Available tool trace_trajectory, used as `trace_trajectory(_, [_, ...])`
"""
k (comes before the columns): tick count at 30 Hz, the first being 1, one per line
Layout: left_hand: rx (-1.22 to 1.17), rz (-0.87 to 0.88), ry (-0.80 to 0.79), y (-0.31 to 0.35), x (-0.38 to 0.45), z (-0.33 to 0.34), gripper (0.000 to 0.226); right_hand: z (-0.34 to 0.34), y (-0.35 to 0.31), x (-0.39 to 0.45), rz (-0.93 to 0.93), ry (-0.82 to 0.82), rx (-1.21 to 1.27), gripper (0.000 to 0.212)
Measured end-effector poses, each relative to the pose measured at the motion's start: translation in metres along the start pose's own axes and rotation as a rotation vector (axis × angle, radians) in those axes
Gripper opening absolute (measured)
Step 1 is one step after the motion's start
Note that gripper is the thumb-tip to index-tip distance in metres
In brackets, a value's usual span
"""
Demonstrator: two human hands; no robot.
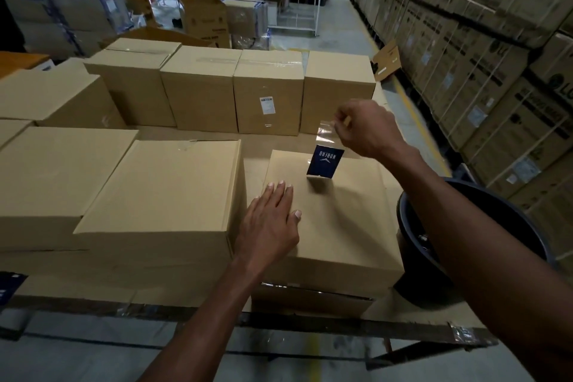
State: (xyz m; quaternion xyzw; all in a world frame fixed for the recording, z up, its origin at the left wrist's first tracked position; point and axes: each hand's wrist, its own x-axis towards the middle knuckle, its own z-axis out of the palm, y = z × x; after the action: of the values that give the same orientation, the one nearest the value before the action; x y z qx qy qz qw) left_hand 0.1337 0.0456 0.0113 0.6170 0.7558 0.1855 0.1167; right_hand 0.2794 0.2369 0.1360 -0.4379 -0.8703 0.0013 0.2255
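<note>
Tape (326, 133) up off the box (341, 226), and the right hand (369, 130) has it pinched between curled fingertips. It is a clear strip, held above the box's far edge. A blue label (325, 162) hangs on the strip, its lower edge down at the box top. Left hand (269, 223) lies flat on the lid, fingers straight and spread, gripping nothing. The box sits at the near right of the tabletop (273, 143), just beside a bigger carton (161, 189). A black bin (527, 226) stands at the right.
</note>
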Motion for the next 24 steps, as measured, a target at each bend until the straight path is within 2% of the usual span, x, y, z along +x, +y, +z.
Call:
trace_trajectory(13, [-0.013,0.0,-0.01,0.0,0.002,-0.001,0.061,-0.016,-0.001,0.043,-0.031,-0.048,-0.062,0.012])
trace_trajectory(24, [-0.004,0.003,0.013,-0.001,0.0,0.0,0.061,-0.034,0.002,0.05,-0.005,0.01,-0.06,0.011])
